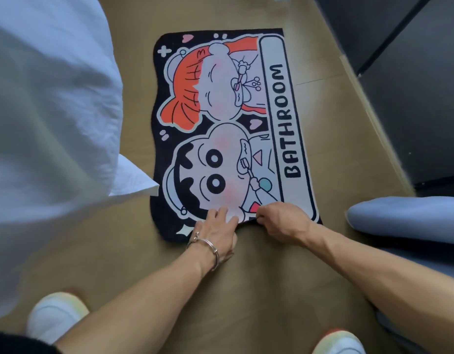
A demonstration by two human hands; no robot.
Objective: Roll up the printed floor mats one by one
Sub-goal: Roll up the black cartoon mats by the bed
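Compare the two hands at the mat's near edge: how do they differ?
The left hand lays straight fingers on the floor mat; the right hand curls its fingers, pinching the edge. The left wrist wears a silver bracelet; the right wrist is bare. Both meet at the same near edge, the mat lying unrolled.

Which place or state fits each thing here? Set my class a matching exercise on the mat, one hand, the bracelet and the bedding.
Things:
1. bathroom mat
2. right hand
3. silver bracelet
4. white bedding

Places or states:
A. round the wrist of the left hand
B. lying unrolled on the wooden floor
C. pinching the mat's near edge
D. at the left, one corner over the mat's left edge

Pairs: 1-B, 2-C, 3-A, 4-D
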